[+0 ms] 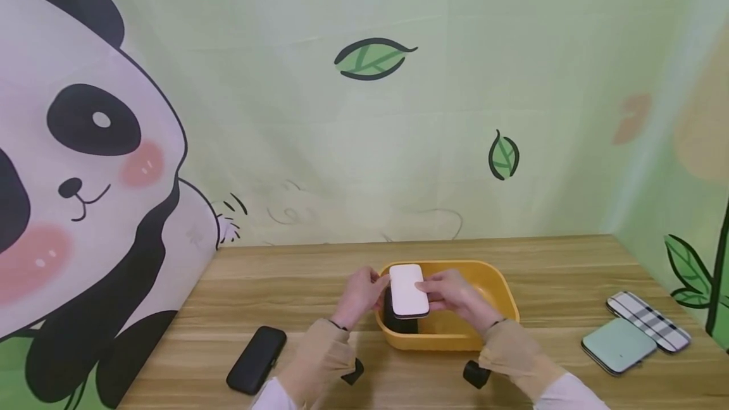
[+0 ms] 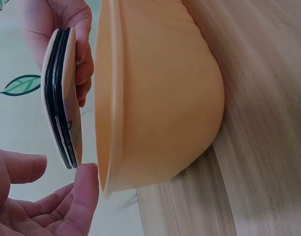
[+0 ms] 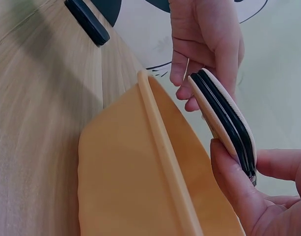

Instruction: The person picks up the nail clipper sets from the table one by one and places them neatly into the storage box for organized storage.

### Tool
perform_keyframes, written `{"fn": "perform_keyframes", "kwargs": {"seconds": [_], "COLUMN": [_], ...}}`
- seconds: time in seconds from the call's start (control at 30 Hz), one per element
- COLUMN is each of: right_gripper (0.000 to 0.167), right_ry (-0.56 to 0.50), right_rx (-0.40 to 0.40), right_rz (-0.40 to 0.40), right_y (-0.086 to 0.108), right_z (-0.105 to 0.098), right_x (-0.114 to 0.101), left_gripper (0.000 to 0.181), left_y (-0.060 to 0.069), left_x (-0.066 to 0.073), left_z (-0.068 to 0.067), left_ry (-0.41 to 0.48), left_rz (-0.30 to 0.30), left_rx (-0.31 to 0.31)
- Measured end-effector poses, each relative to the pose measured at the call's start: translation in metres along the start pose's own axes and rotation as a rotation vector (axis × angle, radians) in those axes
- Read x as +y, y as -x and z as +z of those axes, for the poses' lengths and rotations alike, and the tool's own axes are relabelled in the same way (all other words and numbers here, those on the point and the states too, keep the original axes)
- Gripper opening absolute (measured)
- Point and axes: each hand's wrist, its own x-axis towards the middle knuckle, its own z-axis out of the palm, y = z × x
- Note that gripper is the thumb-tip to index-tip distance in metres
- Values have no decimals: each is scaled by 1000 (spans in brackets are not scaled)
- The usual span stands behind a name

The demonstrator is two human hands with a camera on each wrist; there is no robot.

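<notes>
My right hand (image 1: 452,293) pinches a slim white zip wallet (image 1: 408,291) between thumb and fingers, above the left part of a yellow basin (image 1: 475,339). Dark zipped edges of the wallet show in both wrist views. At the wallet's other end is my left hand (image 2: 52,206), its thumb and fingers spread apart. One left fingertip (image 2: 86,179) lies at the wallet's edge; whether it touches cannot be told. Beneath the wallet, a black item (image 1: 401,323) lies in the basin's left end, partly hidden.
On the wooden table (image 1: 296,283), a black zip case (image 1: 256,359) lies left of the basin. At the right, a pale green wallet (image 1: 619,345) lies against a black-and-white plaid wallet (image 1: 649,321). A printed panda backdrop (image 1: 398,176) stands behind the table.
</notes>
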Motion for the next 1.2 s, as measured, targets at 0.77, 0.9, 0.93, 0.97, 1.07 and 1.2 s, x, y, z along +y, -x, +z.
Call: {"fn": "perform_keyframes", "kwargs": {"seconds": [0.77, 0.9, 0.93, 0.97, 1.07, 1.2], "right_gripper": [41, 41, 41, 41, 41, 42], "right_ry": [20, 24, 24, 24, 19, 24], "right_rx": [39, 32, 32, 32, 35, 36], "right_rz": [10, 1, 1, 1, 6, 10], "right_y": [2, 3, 3, 3, 3, 3], "right_z": [-20, -23, -23, -24, -26, -28], "right_x": [5, 6, 6, 6, 7, 8], "left_gripper": [28, 34, 34, 33, 31, 27], "left_y": [-4, -6, -7, -8, -9, -11], "left_x": [-8, -11, -13, -14, -16, -18], "left_z": [10, 13, 14, 15, 17, 20], "left_ry": [-274, -283, -292, -303, -326, -323], "left_rz": [146, 133, 131, 131, 135, 140], "left_rx": [216, 217, 213, 209, 196, 182]}}
